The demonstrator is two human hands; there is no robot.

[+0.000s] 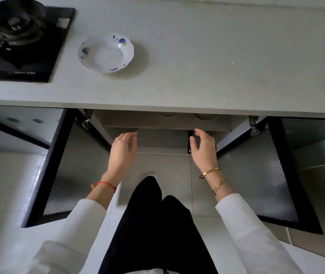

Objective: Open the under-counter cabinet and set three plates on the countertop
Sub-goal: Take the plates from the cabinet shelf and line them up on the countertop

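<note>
Plates: one, white with blue flowers, on the countertop.
Gas burners: one, on one black hob.
Cabinet doors: two, both swung open, left and right.
Round rims inside the cabinet: two partly visible, kind unclear.
Hands: two, left and right, both empty.
Bracelets: one red cord, three gold bands.

The person wears a white long-sleeved top with loose cuffs and black trousers. A thin red string bracelet circles the left wrist. The right wrist carries a gold bangle and a finer gold chain bracelet. A white shoe tip shows.
</note>
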